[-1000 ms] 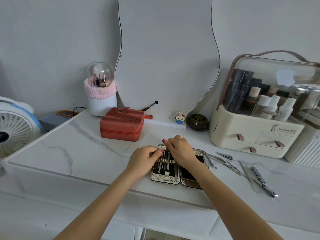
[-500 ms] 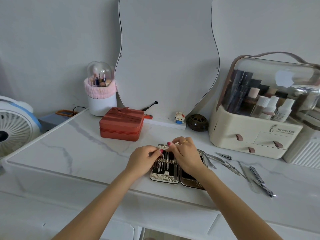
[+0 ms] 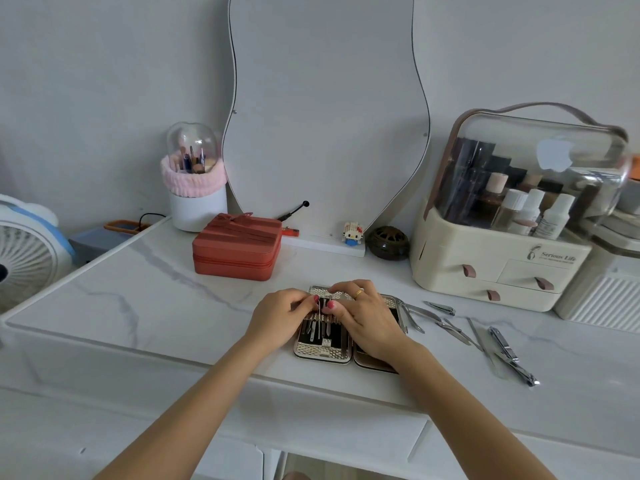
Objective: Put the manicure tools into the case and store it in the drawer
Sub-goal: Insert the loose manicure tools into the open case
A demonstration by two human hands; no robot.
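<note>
Both hands work over the left half of the open case [image 3: 322,348]. The left hand [image 3: 277,317] pinches a thin metal tool [image 3: 319,308] at its upper end, thumb and forefinger closed on it; the right hand [image 3: 363,317] curls its fingers over the top edge of the case and its thumb presses at the same tool, so both hands grip the same piece.

Compared with half a second ago, the right hand has slid a little further left and forward and its fingertips now cover the top rim, while the left hand sits about where it was. That reads as a tool being pushed down under the elastic strap, seating not quite finished.

The case lies flat and opened like a book near the front edge of the marble table [image 3: 138,306]. It has a gold woven-pattern border and dark lining, with several slim steel tools standing in a row in the left half. The right half is mostly hidden under the right hand.

Just right of the case, loose tools wait on the table: nippers [image 3: 412,315], small nail clippers [image 3: 441,308], tweezers [image 3: 453,330], a nail file [image 3: 479,336] and large clippers [image 3: 512,355]. Judging by these, packing is roughly half done; closing the case and the drawer step are not yet begun.
</note>
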